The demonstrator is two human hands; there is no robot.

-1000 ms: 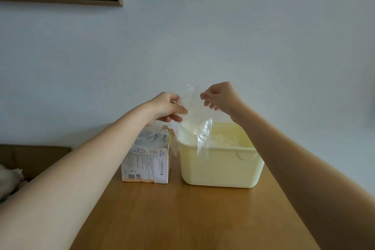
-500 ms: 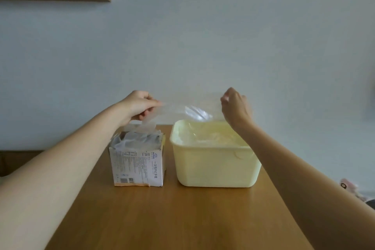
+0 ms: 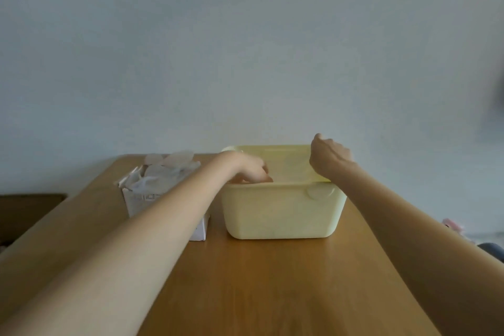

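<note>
A pale yellow plastic bin stands on the wooden table. A thin clear plastic sheet, hard to make out, spans the bin's opening between my hands. My left hand sits at the bin's left rim with its fingers curled down inside, pinching the sheet's left end. Above the right rim, my right hand is curled and holds the other end. How the sheet lies inside the bin is hidden.
A white cardboard box with crumpled clear plastic sticking out of its top stands just left of the bin, partly behind my left forearm. A pale wall rises behind the table. Dark furniture lies at the left.
Both hands have dropped from above the bin to its rim, spreading apart and bringing the clear sheet down over the opening. The view has tilted and moved closer.
</note>
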